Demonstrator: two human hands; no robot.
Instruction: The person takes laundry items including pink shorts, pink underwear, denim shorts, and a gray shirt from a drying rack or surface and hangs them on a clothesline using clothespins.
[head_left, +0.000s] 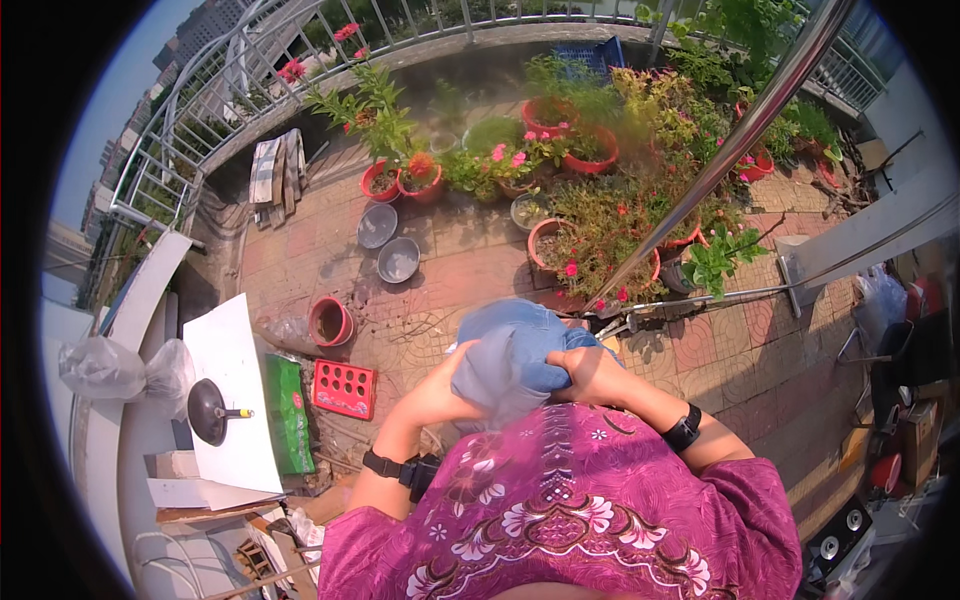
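A bunched blue denim garment (504, 321) is held up in front of my chest, over the paved floor. My left hand (448, 384) grips its left side, where a greyish-blue part (495, 371) hangs blurred over the fingers. On the right side my right hand (589, 371) is closed on the denim, with the thumb pressed on top. Folds hide most of the fingers on both hands. Just beyond the right hand, the foot of a shiny metal pole (720, 172) stands close to the garment.
Potted flowering plants (600, 217) crowd the far right, before a metal railing (416, 34). Two grey basins (398, 260) and a plant pot (331, 322) stand on the tiles. At left are a red tray with round holes (344, 390), a green bag (291, 416) and a white board (229, 375).
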